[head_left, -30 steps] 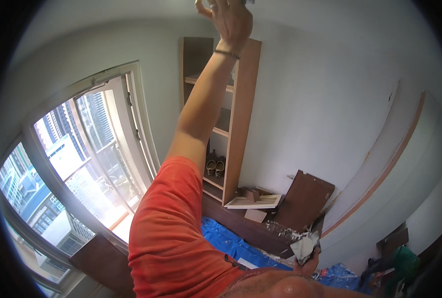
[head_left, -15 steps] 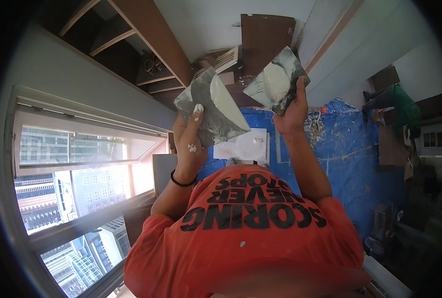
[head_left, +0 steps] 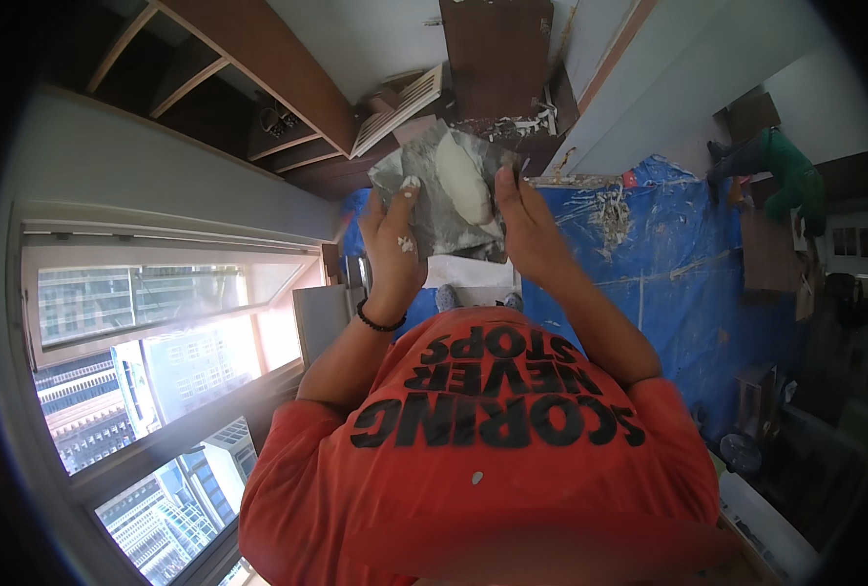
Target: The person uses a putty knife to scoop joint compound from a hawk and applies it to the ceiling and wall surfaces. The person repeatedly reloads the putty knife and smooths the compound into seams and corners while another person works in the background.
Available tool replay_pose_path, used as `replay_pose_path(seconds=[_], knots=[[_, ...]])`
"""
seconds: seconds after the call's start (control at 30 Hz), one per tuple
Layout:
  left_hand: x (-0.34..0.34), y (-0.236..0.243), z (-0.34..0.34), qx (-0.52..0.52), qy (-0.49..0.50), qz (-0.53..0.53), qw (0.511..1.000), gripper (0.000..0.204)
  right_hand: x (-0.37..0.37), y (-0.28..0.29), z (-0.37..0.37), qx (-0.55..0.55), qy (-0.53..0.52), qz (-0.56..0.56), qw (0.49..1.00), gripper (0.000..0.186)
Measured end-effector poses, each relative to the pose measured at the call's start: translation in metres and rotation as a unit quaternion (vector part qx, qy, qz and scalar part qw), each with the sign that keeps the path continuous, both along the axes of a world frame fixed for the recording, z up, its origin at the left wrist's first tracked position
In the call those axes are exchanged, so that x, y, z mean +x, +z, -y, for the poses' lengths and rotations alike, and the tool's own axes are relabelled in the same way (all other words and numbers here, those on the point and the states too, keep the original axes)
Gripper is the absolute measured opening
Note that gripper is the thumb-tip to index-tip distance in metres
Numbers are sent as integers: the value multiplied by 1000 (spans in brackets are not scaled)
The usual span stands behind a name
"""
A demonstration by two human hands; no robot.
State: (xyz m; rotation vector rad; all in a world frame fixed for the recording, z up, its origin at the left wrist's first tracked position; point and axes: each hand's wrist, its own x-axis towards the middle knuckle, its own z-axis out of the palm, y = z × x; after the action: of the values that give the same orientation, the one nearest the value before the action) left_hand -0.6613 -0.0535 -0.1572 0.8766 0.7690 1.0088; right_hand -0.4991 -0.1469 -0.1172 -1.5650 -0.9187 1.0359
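My left hand (head_left: pixel 392 239), spotted with white and wearing a dark bead bracelet, grips a flat grey putty blade (head_left: pixel 420 166) with its thumb on top. A thick white lump of putty (head_left: pixel 464 181) lies across the face of the blades. My right hand (head_left: pixel 535 234) is closed on a second flat putty blade (head_left: pixel 503 159), held against or just over the first. The two overlap, so where one ends and the other begins is hard to make out. Both are raised in front of my red shirt (head_left: pixel 493 488).
Blue plastic sheeting (head_left: pixel 649 283) covers the floor. Brown shelving (head_left: pixel 268 68) stands at the far left, above a bright window (head_left: pixel 161 293). A brown board (head_left: pixel 497 63) leans at the back. On the right, a person in green (head_left: pixel 793 176) bends by a wall.
My hands have come together. The right blade has moved left onto the left one, and the putty that sat on each now shows as one lump.
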Motion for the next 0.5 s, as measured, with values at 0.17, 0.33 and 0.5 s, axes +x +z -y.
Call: replay_pose_path(seconds=[0.17,0.33,0.5], knots=[[4,6,14,326,48,39,943,32,-8,-9,45,127,-75,-163,976,58],[11,35,27,667,-184,-16,722,45,20,-27,41,192,-34,-621,759,49],[13,27,21,703,-234,-168,650,48,29,-25,53,176,-98,-624,755,48]])
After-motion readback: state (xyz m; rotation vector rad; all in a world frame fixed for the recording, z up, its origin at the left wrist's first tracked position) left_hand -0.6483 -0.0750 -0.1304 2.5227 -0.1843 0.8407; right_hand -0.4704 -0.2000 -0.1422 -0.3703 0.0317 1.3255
